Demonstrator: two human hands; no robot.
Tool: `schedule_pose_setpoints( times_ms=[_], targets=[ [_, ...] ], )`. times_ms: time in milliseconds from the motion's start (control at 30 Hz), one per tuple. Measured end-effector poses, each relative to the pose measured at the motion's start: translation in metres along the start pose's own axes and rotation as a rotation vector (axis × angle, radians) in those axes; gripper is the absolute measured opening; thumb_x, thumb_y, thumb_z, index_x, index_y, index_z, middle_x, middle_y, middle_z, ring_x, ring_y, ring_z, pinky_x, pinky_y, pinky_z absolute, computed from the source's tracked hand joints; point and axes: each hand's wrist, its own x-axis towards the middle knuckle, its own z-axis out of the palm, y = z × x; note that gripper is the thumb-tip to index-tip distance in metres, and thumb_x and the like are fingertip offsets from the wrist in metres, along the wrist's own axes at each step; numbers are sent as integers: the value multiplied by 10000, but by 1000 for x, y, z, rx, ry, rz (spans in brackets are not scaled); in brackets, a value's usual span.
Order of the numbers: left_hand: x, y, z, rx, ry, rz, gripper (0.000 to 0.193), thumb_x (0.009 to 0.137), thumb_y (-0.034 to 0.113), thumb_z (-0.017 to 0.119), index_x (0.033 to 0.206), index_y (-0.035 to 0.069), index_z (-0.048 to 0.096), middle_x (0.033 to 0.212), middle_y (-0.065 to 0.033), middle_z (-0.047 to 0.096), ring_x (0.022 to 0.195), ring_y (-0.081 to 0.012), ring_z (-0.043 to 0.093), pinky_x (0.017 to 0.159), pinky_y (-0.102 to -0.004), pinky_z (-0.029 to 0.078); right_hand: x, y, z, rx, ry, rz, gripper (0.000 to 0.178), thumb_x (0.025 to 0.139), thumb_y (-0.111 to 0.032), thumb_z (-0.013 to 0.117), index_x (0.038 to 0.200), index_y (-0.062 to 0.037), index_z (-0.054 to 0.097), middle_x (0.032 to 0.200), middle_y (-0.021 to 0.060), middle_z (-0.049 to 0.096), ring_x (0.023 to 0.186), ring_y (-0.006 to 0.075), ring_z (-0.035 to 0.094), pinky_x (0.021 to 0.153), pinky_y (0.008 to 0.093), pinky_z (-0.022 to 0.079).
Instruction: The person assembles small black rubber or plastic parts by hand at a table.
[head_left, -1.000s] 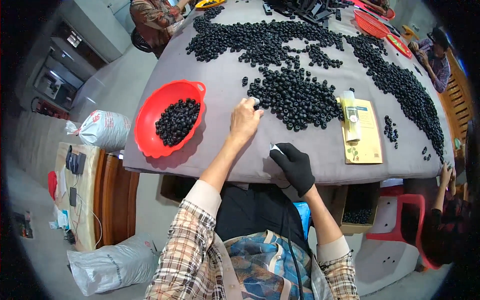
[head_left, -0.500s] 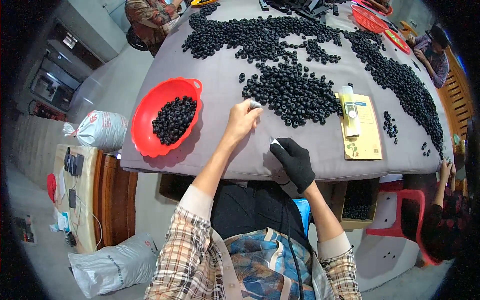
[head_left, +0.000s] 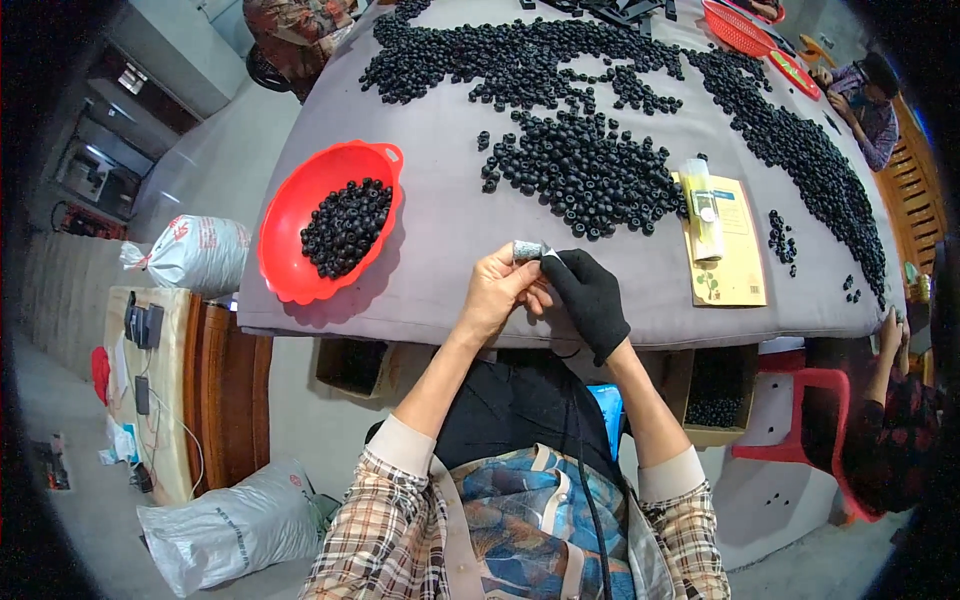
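My bare left hand point(head_left: 500, 287) and my black-gloved right hand point(head_left: 588, 298) meet above the table's near edge, their fingers pinched together. A silvery grey wrap point(head_left: 527, 251) covers a fingertip of the left hand. At the right hand's fingertips shows a small pale pointed piece; whether it is a tool or a covering I cannot tell. Whatever lies between the fingers is hidden. Beyond the hands lies a heap of small round black ring-like pieces point(head_left: 590, 175). To their left, a red scalloped plastic bowl point(head_left: 283, 225) holds more of these pieces point(head_left: 347, 228).
Right of the heap, a clear bottle with yellowish contents point(head_left: 704, 215) lies on a yellow booklet point(head_left: 738, 240). More black pieces point(head_left: 800, 150) spread across the grey-covered table point(head_left: 440, 180). A red basket point(head_left: 738, 28) sits far right; other people sit around. Below stand a cardboard box point(head_left: 718, 400) and a red chair point(head_left: 800, 420).
My left hand has come down and toward the right from the heap's edge to meet my right hand. The right hand has stayed nearly in place. The view has shifted slightly.
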Motion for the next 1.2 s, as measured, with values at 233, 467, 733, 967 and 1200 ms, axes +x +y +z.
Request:
schedule_pose_setpoints(
  times_ms=[233,467,733,967,1200],
  targets=[
    [-6,0,6,113,-2,34,147,875,23,489,994,-21,564,763,-86,625,555,-113,603,446,-204,495,-1,7,-4,-99,0,-84,275,845,-258,570,970,-17,611,890,99,636,786,146,603,689,272,463],
    [-4,-3,-4,-12,64,52,101,872,48,513,946,5,566,737,-86,616,550,-110,592,445,-195,472,-3,2,-2,37,60,-41,288,829,-248,592,1005,-21,597,906,85,638,823,140,594,724,266,461],
    [-3,-8,-15,-171,24,53,107,874,114,543,922,23,574,727,-57,608,556,-93,557,454,-204,440,-5,23,-7,-148,-63,-154,228,835,-168,570,1046,-85,594,975,69,620,832,183,609,714,268,483],
    [-1,-10,-13,-105,23,88,131,868,123,557,958,37,600,703,-22,586,520,-58,490,448,-168,366,-12,11,-4,-294,-143,-266,240,824,-99,546,1054,-145,597,1026,53,599,840,218,618,684,276,505],
    [-4,-10,-12,-169,18,55,139,872,120,551,973,40,604,704,-2,579,524,-50,473,478,-168,372,-16,4,-3,-288,-151,-288,214,849,-184,543,1037,-102,601,996,79,619,847,219,623,708,289,490]
  ],
)
